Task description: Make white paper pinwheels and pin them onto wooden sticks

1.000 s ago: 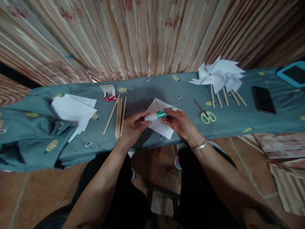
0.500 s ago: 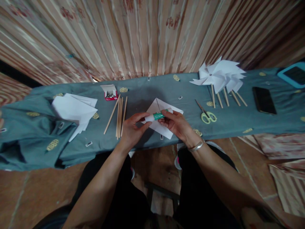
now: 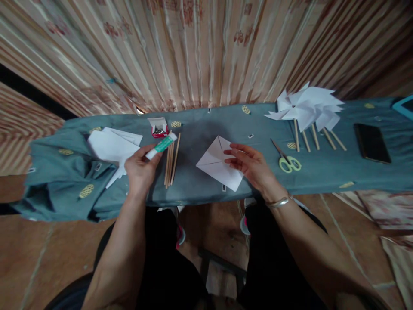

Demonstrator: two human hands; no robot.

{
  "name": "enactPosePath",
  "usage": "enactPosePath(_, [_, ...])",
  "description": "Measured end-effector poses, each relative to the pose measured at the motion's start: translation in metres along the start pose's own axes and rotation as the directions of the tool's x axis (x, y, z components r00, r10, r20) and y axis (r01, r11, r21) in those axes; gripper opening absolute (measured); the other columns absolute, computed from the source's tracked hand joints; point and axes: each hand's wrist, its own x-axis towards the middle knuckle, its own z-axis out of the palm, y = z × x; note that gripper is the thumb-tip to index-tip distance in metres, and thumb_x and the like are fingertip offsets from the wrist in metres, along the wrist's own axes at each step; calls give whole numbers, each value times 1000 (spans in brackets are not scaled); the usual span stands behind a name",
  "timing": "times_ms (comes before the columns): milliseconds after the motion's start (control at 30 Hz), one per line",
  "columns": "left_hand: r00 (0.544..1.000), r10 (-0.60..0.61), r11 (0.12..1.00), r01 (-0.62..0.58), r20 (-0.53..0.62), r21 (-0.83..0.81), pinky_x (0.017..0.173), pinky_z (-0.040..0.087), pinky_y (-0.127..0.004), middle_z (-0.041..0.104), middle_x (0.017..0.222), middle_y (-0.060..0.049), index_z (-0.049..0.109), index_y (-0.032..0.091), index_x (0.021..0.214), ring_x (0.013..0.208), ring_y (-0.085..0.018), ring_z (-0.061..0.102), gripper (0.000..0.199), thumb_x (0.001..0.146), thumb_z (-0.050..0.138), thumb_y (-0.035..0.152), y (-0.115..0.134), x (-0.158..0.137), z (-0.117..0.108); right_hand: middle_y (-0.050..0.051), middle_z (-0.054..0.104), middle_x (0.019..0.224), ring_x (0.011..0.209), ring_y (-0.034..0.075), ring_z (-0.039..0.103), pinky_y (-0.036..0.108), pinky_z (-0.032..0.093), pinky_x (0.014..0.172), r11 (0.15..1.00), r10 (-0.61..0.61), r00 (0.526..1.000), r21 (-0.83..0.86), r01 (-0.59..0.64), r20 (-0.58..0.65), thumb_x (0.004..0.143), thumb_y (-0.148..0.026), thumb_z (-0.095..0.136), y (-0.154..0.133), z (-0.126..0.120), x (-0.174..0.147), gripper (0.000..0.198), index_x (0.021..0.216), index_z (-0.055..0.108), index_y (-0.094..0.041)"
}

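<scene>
A green and white glue stick is pinched in my left hand, tilted up to the right over several wooden sticks. Below my right hand, a white paper square with cut or creased lines lies on the cloth. The fingers of that hand are apart and hold nothing; they overlap the paper's right side, and I cannot tell whether they touch it. Left of the sticks, partly behind my left hand, rests a pile of white paper sheets.
A red box of metal pins stands behind the sticks. Green-handled scissors lie to the right, with several paper pinwheels on sticks behind them. Farther right is a black phone. A patterned curtain hangs along the table's back edge.
My left hand has carried the glue stick left, away from the paper. My right hand has let go of it and opened over the paper's right side. The view has shifted slightly.
</scene>
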Motion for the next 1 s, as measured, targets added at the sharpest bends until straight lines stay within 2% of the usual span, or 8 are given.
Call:
enactPosePath(67, [996, -71, 982, 80, -61, 170, 57, 43, -28, 64, 67, 2, 73, 14, 105, 56, -14, 51, 36, 73, 72, 30, -9, 8, -17, 4, 78, 91, 67, 11, 72, 21, 55, 60, 1000, -13, 1000, -12, 13, -15, 61, -39, 89, -4, -5, 0, 40, 93, 72, -21])
enactPosePath(133, [997, -80, 936, 72, 8, 344, 60, 43, -30, 56, 60, 4, 72, 15, 108, 55, -15, 50, 37, 76, 70, 33, -15, 12, -30, 4, 78, 90, 67, 11, 71, 21, 54, 59, 999, -35, 999, -25, 34, -29, 61, -40, 89, -7, -8, -1, 40, 92, 72, -21])
enactPosePath(333, [973, 197, 848, -230, 119, 478, 92, 49, -45, 72, 98, 1, 70, 25, 102, 100, -29, 63, 24, 80, 68, 33, -15, 4, -39, 1, 77, 86, 66, 12, 70, 24, 53, 59, 967, -186, 981, -190, 172, -57, 70, -40, 80, -9, -20, 2, 27, 90, 73, -23])
enactPosePath(433, [883, 432, 803, -469, 184, 367, 101, 48, -48, 69, 116, -3, 67, 23, 111, 112, -28, 59, 28, 85, 67, 33, 4, -18, -20, 1, 76, 84, 68, 15, 69, 28, 54, 66, 821, -347, 938, -489, 294, -18, 78, -32, 72, -7, -33, 1, 12, 86, 75, -25])
enactPosePath(567, [595, 634, 664, -746, 494, 46, 92, 55, -42, 70, 113, -7, 68, 21, 108, 104, -25, 63, 19, 91, 62, 26, 32, -64, 28, 3, 78, 94, 86, 22, 71, 38, 53, 87, 475, -430, 888, -797, 374, 160, 82, -18, 63, -3, -46, -8, 19, 90, 77, -27])
enactPosePath(667, [426, 663, 595, -799, 616, -88, 98, 54, -45, 67, 123, -9, 66, 18, 114, 113, -27, 60, 24, 90, 63, 19, 43, -87, 60, 6, 77, 106, 103, 25, 70, 43, 52, 97, 351, -393, 870, -827, 440, 297, 86, -16, 55, 3, -48, -16, 25, 99, 76, -23])
enactPosePath(867, [372, 676, 562, -819, 636, -119, 92, 56, -44, 70, 113, -13, 65, 12, 114, 107, -27, 62, 27, 89, 66, 23, 44, -83, 82, 12, 73, 115, 112, 25, 66, 45, 50, 103, 187, -368, 830, -841, 508, 420, 90, -12, 48, 17, -47, -25, 29, 107, 72, -16])
enactPosePath(1000, [349, 710, 504, -858, 612, -96, 87, 58, -40, 72, 107, -10, 67, 13, 108, 99, -24, 64, 19, 92, 62, 22, 43, -79, 84, 13, 70, 121, 116, 25, 64, 46, 49, 105, 192, -350, 841, -847, 495, 413, 92, -13, 48, 20, -51, -28, 29, 107, 72, -17])
